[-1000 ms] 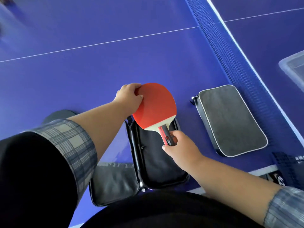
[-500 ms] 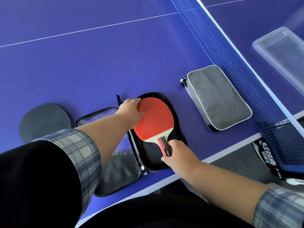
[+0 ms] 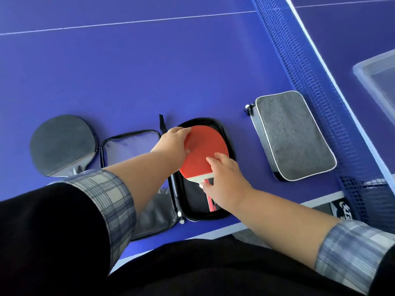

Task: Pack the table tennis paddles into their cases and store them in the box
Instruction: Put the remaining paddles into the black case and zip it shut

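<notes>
1. Presently, a red paddle (image 3: 204, 150) is seen lying inside the right half of an open black case (image 3: 229, 146) on the blue desk (image 3: 149, 71).
2. The paddle's far-left edge is touched by the left hand (image 3: 174, 144); its grip is curled over that rim.
3. The right hand (image 3: 226, 180) is laid flat on the blade near the handle, its grip released and fingers spread.
4. The case's unzipped left flap (image 3: 128, 146) is spread beside it.
5. A black paddle (image 3: 61, 144) is seen left of the flap, apart from it.
6. A closed grey case (image 3: 292, 135) is placed to the right, beside the net (image 3: 303, 67).
7. A clear box (image 3: 376, 71) is seen beyond the net.
</notes>
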`<state>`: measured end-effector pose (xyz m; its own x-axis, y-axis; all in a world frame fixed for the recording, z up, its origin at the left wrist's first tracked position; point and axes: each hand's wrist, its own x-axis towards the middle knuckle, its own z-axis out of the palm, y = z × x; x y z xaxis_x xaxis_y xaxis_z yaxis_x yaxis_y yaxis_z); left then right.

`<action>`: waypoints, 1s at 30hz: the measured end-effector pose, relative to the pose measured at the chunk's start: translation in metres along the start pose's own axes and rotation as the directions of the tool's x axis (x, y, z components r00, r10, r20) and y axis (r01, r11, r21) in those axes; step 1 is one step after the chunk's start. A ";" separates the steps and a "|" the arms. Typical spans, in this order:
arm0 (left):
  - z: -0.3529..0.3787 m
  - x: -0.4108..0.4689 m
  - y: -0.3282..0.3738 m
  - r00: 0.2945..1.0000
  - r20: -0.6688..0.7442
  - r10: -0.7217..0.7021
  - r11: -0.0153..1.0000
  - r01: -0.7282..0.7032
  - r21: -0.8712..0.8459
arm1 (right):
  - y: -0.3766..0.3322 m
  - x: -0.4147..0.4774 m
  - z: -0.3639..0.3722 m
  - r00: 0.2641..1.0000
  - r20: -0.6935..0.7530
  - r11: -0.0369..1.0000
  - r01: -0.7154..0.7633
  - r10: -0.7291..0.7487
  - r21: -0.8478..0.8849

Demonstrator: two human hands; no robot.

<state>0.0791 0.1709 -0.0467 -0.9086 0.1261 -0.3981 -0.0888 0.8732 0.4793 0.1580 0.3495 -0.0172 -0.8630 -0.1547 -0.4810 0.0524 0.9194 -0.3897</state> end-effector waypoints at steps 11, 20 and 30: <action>-0.041 -0.079 -0.059 0.935 -0.284 -0.212 0.938 0.113 -0.328 | -0.096 0.043 -0.014 0.944 0.010 0.940 0.331 -0.331 -0.086; -0.104 -0.144 -0.207 0.651 -0.247 -0.718 0.629 0.454 -0.631 | -0.269 0.080 0.036 0.964 0.179 0.857 0.080 -0.197 0.509; -0.112 -0.129 -0.245 0.636 -0.019 -0.772 0.453 0.528 -0.718 | -0.302 0.112 0.072 0.976 0.212 0.905 -0.142 0.059 0.401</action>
<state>0.1719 -0.1120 -0.0250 -0.5167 -0.6025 -0.6083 -0.8133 0.1235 0.5685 0.0816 0.0286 -0.0106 -0.7323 -0.1734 -0.6586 0.3712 0.7091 -0.5995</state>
